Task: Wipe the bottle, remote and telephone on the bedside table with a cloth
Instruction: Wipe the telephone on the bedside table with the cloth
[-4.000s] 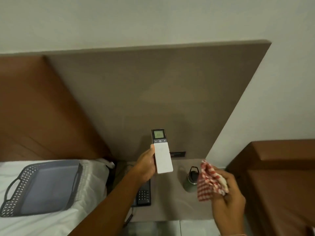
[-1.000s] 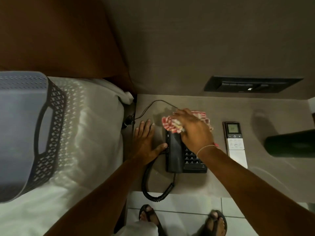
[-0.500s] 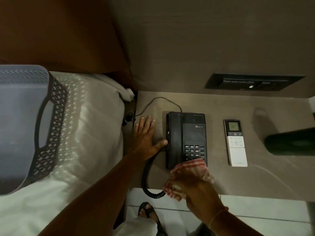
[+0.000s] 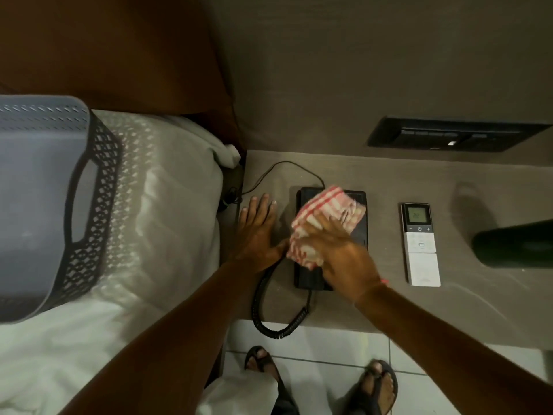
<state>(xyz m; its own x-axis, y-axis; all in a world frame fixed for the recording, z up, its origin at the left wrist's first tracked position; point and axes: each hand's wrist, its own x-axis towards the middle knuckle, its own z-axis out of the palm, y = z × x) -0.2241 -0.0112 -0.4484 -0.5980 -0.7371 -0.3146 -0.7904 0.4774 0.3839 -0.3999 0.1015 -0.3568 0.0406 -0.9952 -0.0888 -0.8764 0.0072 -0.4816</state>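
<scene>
A black corded telephone (image 4: 330, 238) on the counter (image 4: 449, 295) is rubbed with a soft, bunched red-checked cloth (image 4: 321, 226) gripped in the right hand (image 4: 344, 256). The left hand (image 4: 258, 235) is laid flat and open, its thumb braced against the light, easily shifted phone. No writing can be read.

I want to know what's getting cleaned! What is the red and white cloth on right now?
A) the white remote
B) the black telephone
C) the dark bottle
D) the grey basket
B: the right hand presses the cloth onto the black telephone, while the remote lies untouched beside it on the table.
</scene>
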